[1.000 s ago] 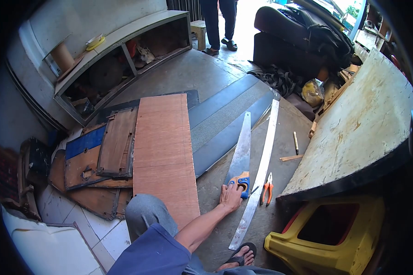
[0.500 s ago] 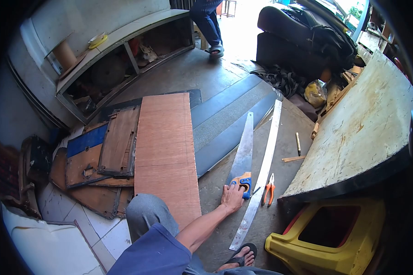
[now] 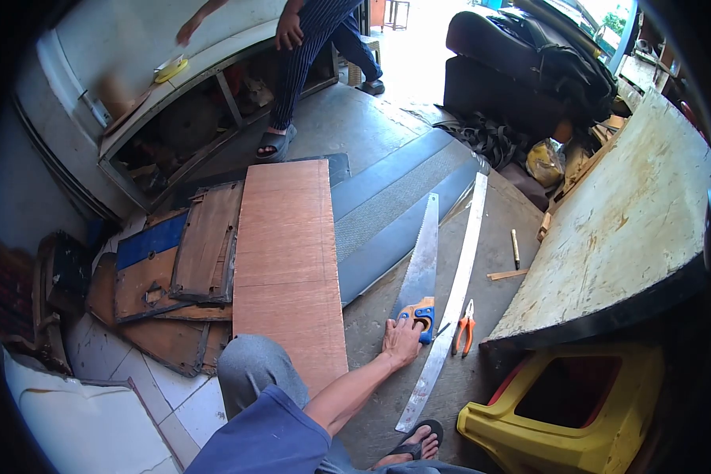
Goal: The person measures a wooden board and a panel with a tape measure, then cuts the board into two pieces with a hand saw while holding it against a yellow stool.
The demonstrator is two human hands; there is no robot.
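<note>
My left hand (image 3: 402,341) is closed on the blue and tan handle of a handsaw (image 3: 421,265), which lies on the floor with its toothed blade pointing away. Just right of the saw is a long metal straightedge (image 3: 454,304). Beyond it rest orange-handled pliers (image 3: 465,328). A reddish plywood board (image 3: 287,237) extends forward from beside my knee, with pencil lines across it. My right hand is out of view.
Old wooden panels (image 3: 205,245) are stacked left of the plywood. A dark padded panel (image 3: 395,205) lies behind the saw. A yellow plastic piece (image 3: 577,419) and a leaning whitish board (image 3: 608,229) stand right. Another person's sandalled foot (image 3: 275,144) is near the plywood's far end.
The other person has stepped leftward toward the plywood's far end, and their hands now show near the bench. My left hand stays on the saw handle.
</note>
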